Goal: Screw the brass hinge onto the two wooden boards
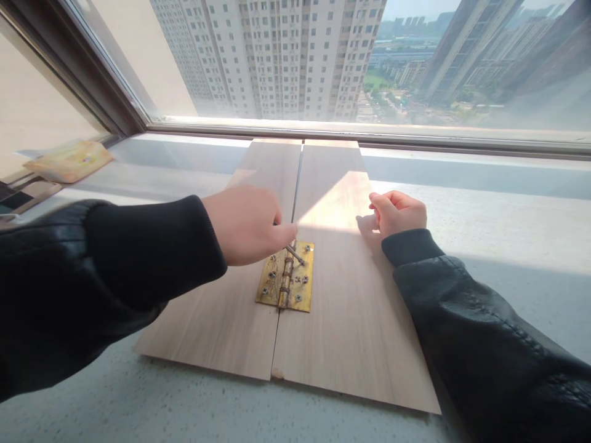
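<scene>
My left hand (252, 224) is closed round a screwdriver (294, 255), whose thin shaft slants down to the right. Its tip meets a screw on the right leaf of a worn brass hinge (305, 295). Most of the handle is hidden by my fingers. The hinge spans the seam between a left wooden board (221, 326) and a right wooden board (360, 344), with several cross-head screws in its leaves. My right hand (399, 212) hovers or rests at the right board's edge, fingers curled together; whatever they may hold is hidden.
Both boards lie on a speckled pale sill (508, 240) below a large window (286, 61) with a dark frame (111, 80). At the left sits a yellowish packet (69, 161) beside a dark and brown object (32, 194). A small chip (277, 373) marks the right board's near edge.
</scene>
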A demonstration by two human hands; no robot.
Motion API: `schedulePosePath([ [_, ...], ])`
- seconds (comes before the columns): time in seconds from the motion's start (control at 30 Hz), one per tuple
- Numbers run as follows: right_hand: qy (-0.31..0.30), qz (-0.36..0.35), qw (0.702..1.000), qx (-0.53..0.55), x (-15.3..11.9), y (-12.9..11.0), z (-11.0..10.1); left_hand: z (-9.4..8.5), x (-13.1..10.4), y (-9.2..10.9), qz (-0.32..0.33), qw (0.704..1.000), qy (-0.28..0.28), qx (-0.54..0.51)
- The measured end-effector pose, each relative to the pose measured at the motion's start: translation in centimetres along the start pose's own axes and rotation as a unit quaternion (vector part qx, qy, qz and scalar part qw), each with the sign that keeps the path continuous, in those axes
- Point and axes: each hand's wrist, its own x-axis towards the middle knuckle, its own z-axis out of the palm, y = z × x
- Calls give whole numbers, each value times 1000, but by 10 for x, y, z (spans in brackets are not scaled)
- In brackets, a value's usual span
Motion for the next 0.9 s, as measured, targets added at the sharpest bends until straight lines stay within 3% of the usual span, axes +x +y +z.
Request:
schedulePosePath([
  [0.23,-2,-10,1000,-1,1,3,0,2,6,5,104,992,57,49],
  [0.4,-3,-6,1000,-3,1,2,0,5,8,-2,201,975,53,73],
  [0.7,2,-4,1000,-6,0,0,0,2,8,-9,308,941,46,130],
  [0.8,0,-4,1000,-2,0,0,0,2,8,-11,304,943,28,130],
  [0.9,0,-4,1000,0,0,1,0,3,5,-13,253,962,30,98],
])
